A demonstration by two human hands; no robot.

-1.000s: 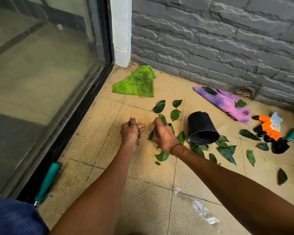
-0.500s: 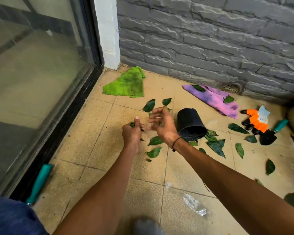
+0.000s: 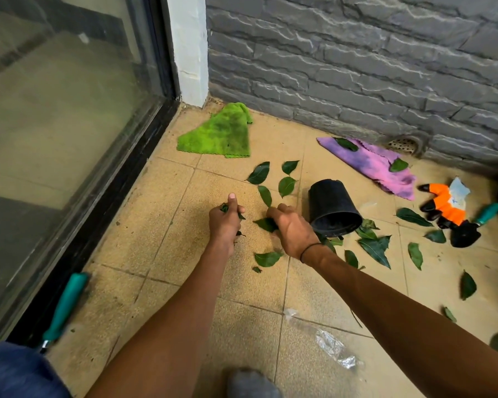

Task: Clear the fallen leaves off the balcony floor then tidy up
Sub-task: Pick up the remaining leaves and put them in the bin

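- Left hand [image 3: 224, 222] is fisted around a bunch of leaves [image 3: 224, 208].
- Right hand [image 3: 292, 229] pinches one leaf [image 3: 266, 224] on the floor [image 3: 144, 231], left of the tipped black pot [image 3: 332, 208].

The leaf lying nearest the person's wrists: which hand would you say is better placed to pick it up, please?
Probably the right hand: that leaf lies just beside its wrist, while the left hand is shut around gathered leaves.

Tipped black plastic pot [image 3: 334, 209] mid-floor; green microfibre cloth [image 3: 216, 133] at 11 o'clock, purple cloth [image 3: 377, 165] at 1, orange-black gloves [image 3: 443, 205] at 3, loose green leaves [image 3: 374, 248] at 5.
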